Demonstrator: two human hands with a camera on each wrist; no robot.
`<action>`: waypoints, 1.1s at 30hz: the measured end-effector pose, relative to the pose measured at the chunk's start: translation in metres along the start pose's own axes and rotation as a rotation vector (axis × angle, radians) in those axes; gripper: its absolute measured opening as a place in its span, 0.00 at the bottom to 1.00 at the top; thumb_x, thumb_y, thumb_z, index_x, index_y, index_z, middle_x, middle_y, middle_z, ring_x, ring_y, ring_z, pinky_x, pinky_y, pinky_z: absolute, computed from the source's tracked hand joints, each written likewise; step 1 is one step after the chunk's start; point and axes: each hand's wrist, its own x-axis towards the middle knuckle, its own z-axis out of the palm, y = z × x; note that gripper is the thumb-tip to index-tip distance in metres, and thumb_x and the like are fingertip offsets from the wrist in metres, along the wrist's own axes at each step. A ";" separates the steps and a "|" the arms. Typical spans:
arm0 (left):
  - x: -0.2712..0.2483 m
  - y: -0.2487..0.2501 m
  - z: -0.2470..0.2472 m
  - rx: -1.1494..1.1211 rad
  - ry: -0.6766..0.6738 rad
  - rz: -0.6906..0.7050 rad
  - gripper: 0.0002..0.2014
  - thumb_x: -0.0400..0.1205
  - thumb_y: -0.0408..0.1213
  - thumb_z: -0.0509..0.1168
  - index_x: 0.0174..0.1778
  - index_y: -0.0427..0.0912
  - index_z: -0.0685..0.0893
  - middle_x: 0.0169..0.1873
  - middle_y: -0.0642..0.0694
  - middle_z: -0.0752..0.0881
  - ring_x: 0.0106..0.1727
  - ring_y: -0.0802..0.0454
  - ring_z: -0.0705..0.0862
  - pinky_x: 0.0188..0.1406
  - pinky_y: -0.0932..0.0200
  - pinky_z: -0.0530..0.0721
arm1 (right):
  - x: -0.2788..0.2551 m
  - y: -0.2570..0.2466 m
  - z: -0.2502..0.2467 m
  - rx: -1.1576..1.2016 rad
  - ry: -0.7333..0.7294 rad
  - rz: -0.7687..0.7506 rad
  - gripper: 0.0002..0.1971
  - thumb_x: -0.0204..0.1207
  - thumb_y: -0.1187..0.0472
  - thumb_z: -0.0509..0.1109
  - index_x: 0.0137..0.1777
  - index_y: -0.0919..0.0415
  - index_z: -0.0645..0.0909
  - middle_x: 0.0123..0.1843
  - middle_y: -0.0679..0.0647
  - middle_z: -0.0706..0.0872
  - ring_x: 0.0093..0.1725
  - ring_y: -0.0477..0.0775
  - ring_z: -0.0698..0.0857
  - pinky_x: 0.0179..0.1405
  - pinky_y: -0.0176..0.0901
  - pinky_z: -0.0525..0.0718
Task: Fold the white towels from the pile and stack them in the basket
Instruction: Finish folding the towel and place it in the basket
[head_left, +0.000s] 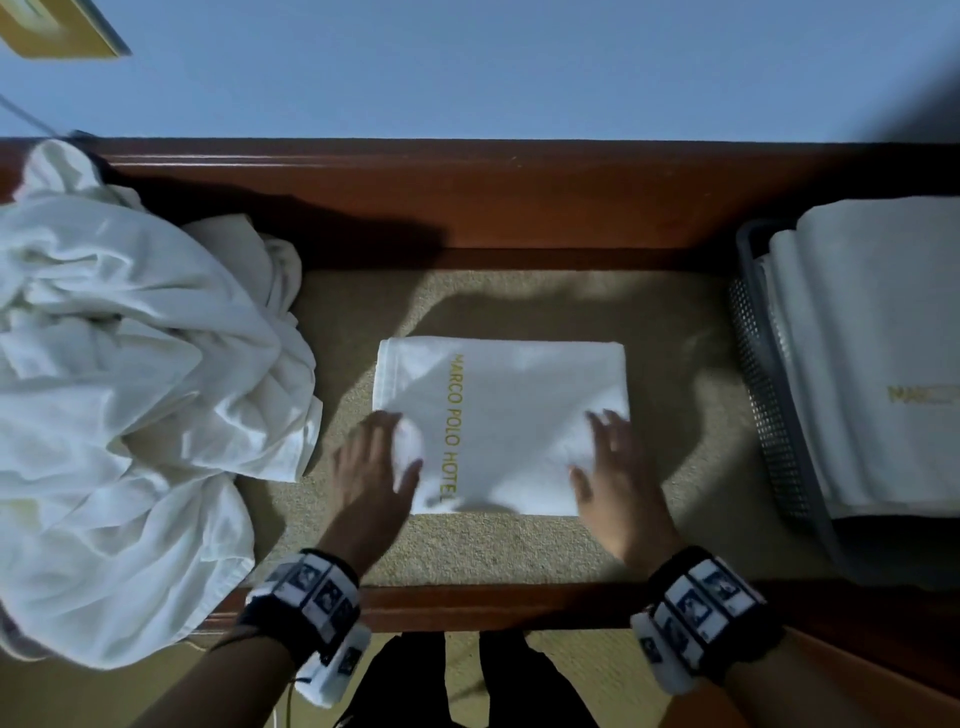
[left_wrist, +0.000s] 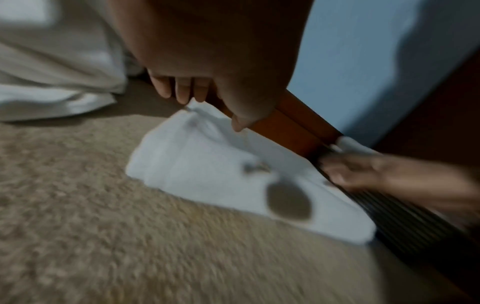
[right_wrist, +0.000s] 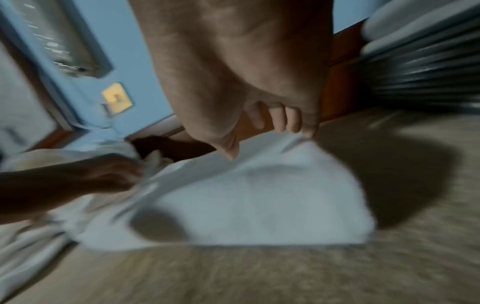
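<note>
White terry is seen folded into a near-square towel lying on the tan carpeted counter, between the loose pile at the left and the basket at the right, where folded towels already sit. The left hand is laid at the towel's near left corner and the right hand at its near right corner; each grip is spread, fingers extended, nothing being pinched as far as the blurred wrist views allow. The fold is judged complete and a transfer is expected. Risks are noted: if only the top layer is caught, the layers could slide apart and the fold open in the lift; an uneven lift could let one side sag; the basket stack stands above the rim, so a careless placement could tip it or leave the towel hanging over the edge.
</note>
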 end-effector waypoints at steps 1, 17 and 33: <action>-0.008 0.011 0.006 0.005 -0.075 0.082 0.29 0.89 0.48 0.62 0.87 0.48 0.65 0.87 0.47 0.65 0.88 0.49 0.61 0.85 0.43 0.60 | -0.007 -0.013 0.013 -0.039 -0.005 -0.126 0.34 0.87 0.48 0.62 0.90 0.60 0.59 0.90 0.65 0.61 0.88 0.68 0.64 0.83 0.66 0.72; 0.071 -0.012 0.041 0.290 -0.132 0.238 0.33 0.91 0.51 0.46 0.93 0.45 0.50 0.93 0.45 0.47 0.93 0.45 0.44 0.90 0.36 0.44 | 0.079 -0.007 0.022 -0.205 -0.097 -0.033 0.39 0.89 0.40 0.50 0.92 0.52 0.36 0.92 0.58 0.29 0.91 0.64 0.32 0.88 0.72 0.36; 0.080 -0.054 0.026 -0.078 -0.138 -0.152 0.39 0.85 0.66 0.48 0.86 0.42 0.68 0.77 0.35 0.75 0.77 0.33 0.75 0.76 0.36 0.74 | 0.092 0.018 0.000 0.167 -0.157 0.261 0.41 0.89 0.38 0.57 0.92 0.45 0.36 0.94 0.56 0.40 0.91 0.63 0.54 0.85 0.59 0.62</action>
